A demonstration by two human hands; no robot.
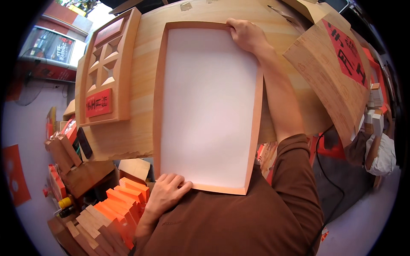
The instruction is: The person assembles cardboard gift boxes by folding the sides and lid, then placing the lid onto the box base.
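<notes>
A large, shallow cardboard box lid (208, 106) lies open side up in front of me, with a white inside and low wood-coloured walls. Its far part is over the wooden table (143, 72), and its near end reaches past the table edge to my brown shirt. My right hand (247, 35) grips the far wall near the right corner, thumb inside. At the near left corner, my left hand (169, 192) has its fingers curled over the wall. Nothing lies inside the lid.
Left on the table stands a compartment box (124, 85) with a red label card (98, 103). A dark phone (84, 143) lies by the table's left edge. At right is a big carton (326, 68). Orange folded pieces (124, 198) stand lower left. Another person (379, 153) is far right.
</notes>
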